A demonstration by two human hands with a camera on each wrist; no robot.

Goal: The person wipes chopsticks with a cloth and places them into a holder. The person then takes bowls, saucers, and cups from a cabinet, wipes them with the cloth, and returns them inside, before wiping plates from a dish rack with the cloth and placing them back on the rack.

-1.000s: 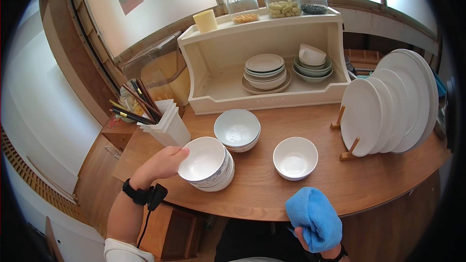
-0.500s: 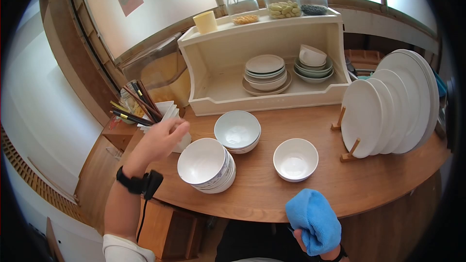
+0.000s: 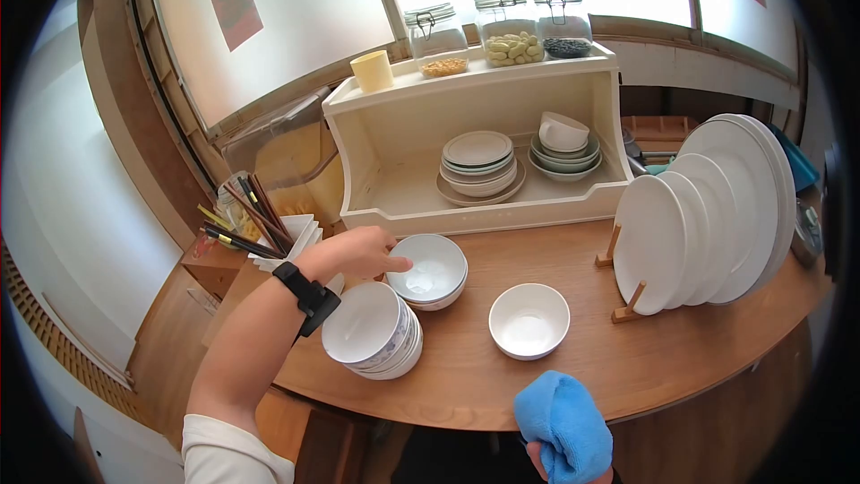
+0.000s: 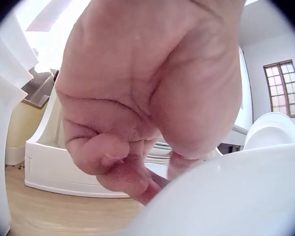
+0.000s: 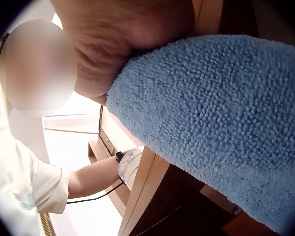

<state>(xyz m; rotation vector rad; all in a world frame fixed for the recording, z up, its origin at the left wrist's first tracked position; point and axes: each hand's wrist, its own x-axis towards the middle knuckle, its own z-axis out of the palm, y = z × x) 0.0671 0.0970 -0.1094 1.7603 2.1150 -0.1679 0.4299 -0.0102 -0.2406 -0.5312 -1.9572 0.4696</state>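
Observation:
My left hand (image 3: 358,251) is at the left rim of a pale bowl (image 3: 432,271), which tops a short stack. Its thumb reaches inside over the rim, and the curled fingers (image 4: 101,152) lie along the outer side, pinching the edge. Under my left wrist stands a taller stack of white bowls (image 3: 363,323), with a blue pattern on the outside. A bunched blue cloth (image 3: 564,426) is gripped in my right hand (image 3: 536,459) by the table's front edge; it hides most of the fingers. A single white bowl (image 3: 528,323) sits just beyond the cloth.
White plates (image 3: 649,246) stand in a wooden rack at the right. Behind the bowls is a cream shelf (image 3: 394,188) holding stacked dishes, with glass jars (image 3: 511,31) and a yellow cup (image 3: 372,72) on top. Chopsticks fill white holders (image 3: 300,233) at the left.
My left hand let go of the taller stack, lifted away, then moved right to the bowl behind it. The right hand keeps the cloth. The head view has tilted up slightly.

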